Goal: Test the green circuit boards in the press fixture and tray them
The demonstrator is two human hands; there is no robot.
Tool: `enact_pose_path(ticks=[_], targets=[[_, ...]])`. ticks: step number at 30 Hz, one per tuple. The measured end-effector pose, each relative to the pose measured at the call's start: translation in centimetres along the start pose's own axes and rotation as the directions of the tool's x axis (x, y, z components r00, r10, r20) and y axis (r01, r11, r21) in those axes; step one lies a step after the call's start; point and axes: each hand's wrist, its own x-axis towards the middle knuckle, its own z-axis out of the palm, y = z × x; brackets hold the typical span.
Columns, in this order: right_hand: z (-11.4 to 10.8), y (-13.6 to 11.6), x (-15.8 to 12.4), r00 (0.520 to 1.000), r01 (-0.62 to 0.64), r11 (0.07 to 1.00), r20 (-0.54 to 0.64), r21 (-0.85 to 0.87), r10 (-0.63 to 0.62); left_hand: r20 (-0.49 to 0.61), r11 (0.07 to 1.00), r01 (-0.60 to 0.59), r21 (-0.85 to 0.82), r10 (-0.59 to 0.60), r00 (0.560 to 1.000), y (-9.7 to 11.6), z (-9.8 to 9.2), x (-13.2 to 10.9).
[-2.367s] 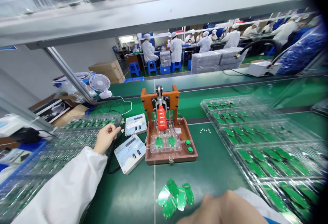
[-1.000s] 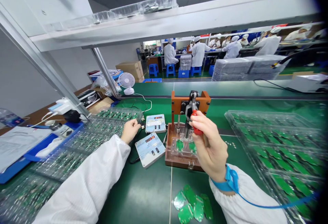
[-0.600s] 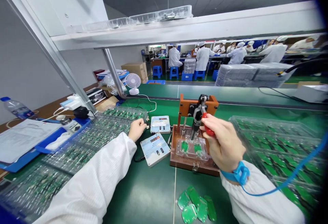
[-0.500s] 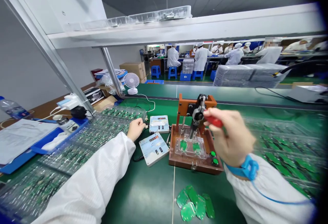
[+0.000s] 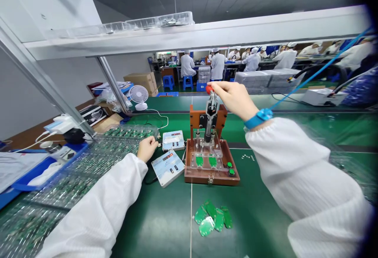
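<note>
My right hand (image 5: 233, 96), with a blue wrist strap, is closed on the red-knobbed lever (image 5: 209, 89) of a toggle-clamp test fixture (image 5: 196, 177). The lever stands upright. Under the fixture's clear plate (image 5: 203, 153) lie two green circuit boards (image 5: 212, 161). My left hand (image 5: 147, 149) is closed beside two white display boxes (image 5: 168, 169), its fingertips by a small connector at the upper box; whether anything is pinched there is hidden. Several loose green boards (image 5: 212, 216) lie in a pile in front of the fixture.
Clear trays of boards (image 5: 88, 171) cover the left side. A small white fan (image 5: 138, 94) stands at the back left. Overhead runs a white shelf (image 5: 177, 39). From my right wrist a blue cord (image 5: 319, 73) stretches up to the right. People in white sit across the room.
My right hand has swung the lever from lowered towards me to upright, rising and moving away. The camera view has shifted right. My left hand stays beside the boxes.
</note>
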Motion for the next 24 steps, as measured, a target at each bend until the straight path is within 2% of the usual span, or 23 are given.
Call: enact_pose_path(ticks=[3, 5, 6, 8, 10, 12, 15, 17, 19, 22, 24], targets=[[-0.7, 1.8, -5.9, 0.98, -0.07, 0.995, -0.18, 0.066, 0.081, 0.048, 0.996, -0.078, 0.039, 0.077, 0.996, 2.7, 0.2, -1.0], [-0.4, 3.2, -10.5, 0.963, -0.152, 0.983, -0.21, 0.1, 0.17, 0.138, 0.989, -0.147, 0.031, 0.141, 0.98, 5.2, 1.0, -2.0], [0.0, 3.8, -12.7, 0.965, -0.18, 0.979, -0.178, 0.097, 0.195, 0.202, 0.981, -0.195, 0.016, 0.188, 0.961, 6.6, 1.6, -2.7], [1.5, 4.5, -16.5, 0.975, -0.208, 0.976, -0.064, 0.07, 0.213, 0.342, 0.948, -0.318, -0.026, 0.307, 0.888, 8.9, 3.0, -3.9], [3.2, 4.5, -19.1, 0.978, -0.206, 0.978, 0.049, 0.035, 0.205, 0.42, 0.909, -0.415, -0.034, 0.39, 0.82, 10.6, 4.4, -5.0], [4.7, 4.2, -20.6, 0.973, -0.194, 0.981, 0.132, 0.005, 0.192, 0.446, 0.885, -0.465, 0.011, 0.412, 0.795, 11.4, 5.4, -5.7], [5.8, 4.0, -20.9, 0.959, -0.196, 0.981, 0.209, -0.005, 0.193, 0.459, 0.865, -0.496, 0.067, 0.415, 0.786, 11.5, 6.3, -6.0], [5.8, 4.2, -20.6, 0.948, -0.222, 0.975, 0.238, 0.02, 0.211, 0.439, 0.88, -0.473, 0.039, 0.41, 0.799, 11.4, 6.6, -5.8], [5.5, 4.5, -20.2, 0.935, -0.268, 0.961, 0.262, 0.075, 0.24, 0.407, 0.924, -0.379, -0.041, 0.362, 0.839, 11.3, 6.6, -5.8], [4.5, 4.9, -20.2, 0.893, -0.384, 0.899, 0.333, 0.211, 0.304, 0.395, 0.97, -0.108, -0.218, 0.188, 0.899, 11.6, 6.2, -6.1], [3.8, 4.7, -20.8, 0.847, -0.479, 0.821, 0.407, 0.311, 0.341, 0.411, 0.947, 0.064, -0.314, 0.074, 0.909, 12.0, 5.7, -6.8]])
